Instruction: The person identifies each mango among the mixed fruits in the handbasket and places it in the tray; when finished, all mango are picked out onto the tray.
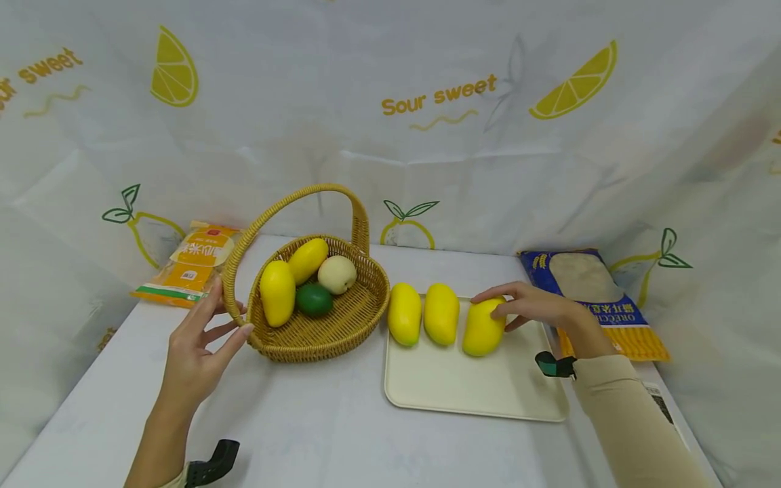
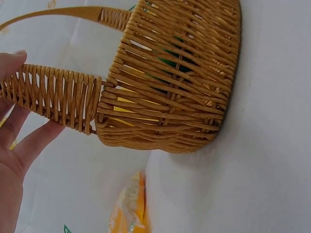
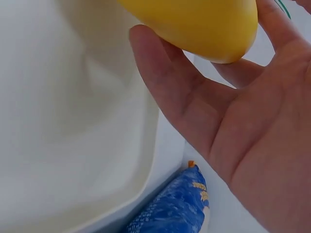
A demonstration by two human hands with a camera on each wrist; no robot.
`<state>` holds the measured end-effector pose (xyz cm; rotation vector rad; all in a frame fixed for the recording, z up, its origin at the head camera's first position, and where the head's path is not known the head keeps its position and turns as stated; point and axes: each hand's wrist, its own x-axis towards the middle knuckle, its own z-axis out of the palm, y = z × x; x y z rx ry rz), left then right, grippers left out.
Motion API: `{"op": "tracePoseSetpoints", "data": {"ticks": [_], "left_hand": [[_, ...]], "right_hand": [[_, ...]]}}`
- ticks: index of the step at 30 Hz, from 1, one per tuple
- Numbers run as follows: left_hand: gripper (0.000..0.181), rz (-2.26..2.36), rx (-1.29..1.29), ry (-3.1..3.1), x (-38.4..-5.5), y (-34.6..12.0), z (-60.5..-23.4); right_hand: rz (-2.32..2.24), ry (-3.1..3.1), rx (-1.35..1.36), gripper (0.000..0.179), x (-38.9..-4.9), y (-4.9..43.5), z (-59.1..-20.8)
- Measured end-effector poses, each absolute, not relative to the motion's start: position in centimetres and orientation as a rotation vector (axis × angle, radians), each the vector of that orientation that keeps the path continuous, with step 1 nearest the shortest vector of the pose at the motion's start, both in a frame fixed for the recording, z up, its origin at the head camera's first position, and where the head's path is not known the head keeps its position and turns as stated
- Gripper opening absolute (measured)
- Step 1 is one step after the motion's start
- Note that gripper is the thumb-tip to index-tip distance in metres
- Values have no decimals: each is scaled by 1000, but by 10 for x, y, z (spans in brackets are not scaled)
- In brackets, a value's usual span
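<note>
A woven basket [image 1: 317,349] with a tall arched handle stands left of centre. Two yellow mangoes [image 1: 277,293], a dark green oval fruit [image 1: 314,300] and a pale round fruit [image 1: 337,274] lie inside it. My left hand [image 1: 198,352] grips the handle's left base, thumb on one side and fingers on the other, as the left wrist view shows on the wicker handle [image 2: 58,92]. On a cream tray [image 1: 464,386], my right hand [image 1: 537,305] holds the rightmost mango [image 1: 481,333] between thumb and fingers. Two more mangoes [image 1: 441,315] lie at the tray's left.
An orange food bag [image 1: 194,264] lies behind the basket at the left. To the right of the tray is a blue and orange pasta bag [image 1: 592,291]. A white cloth printed with lemons hangs behind the white table [image 1: 305,420].
</note>
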<state>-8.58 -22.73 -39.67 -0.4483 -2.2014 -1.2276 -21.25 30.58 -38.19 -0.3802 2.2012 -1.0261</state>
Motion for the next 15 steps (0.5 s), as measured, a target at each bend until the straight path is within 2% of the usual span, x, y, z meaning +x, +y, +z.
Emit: {"op": "tracePoseSetpoints", "data": {"ticks": [15], "left_hand": [[100,-1231,-451,-2204,-85,-228,-398]], "right_hand": [[-1144,2275,-355,42,-219,294,-397]]}}
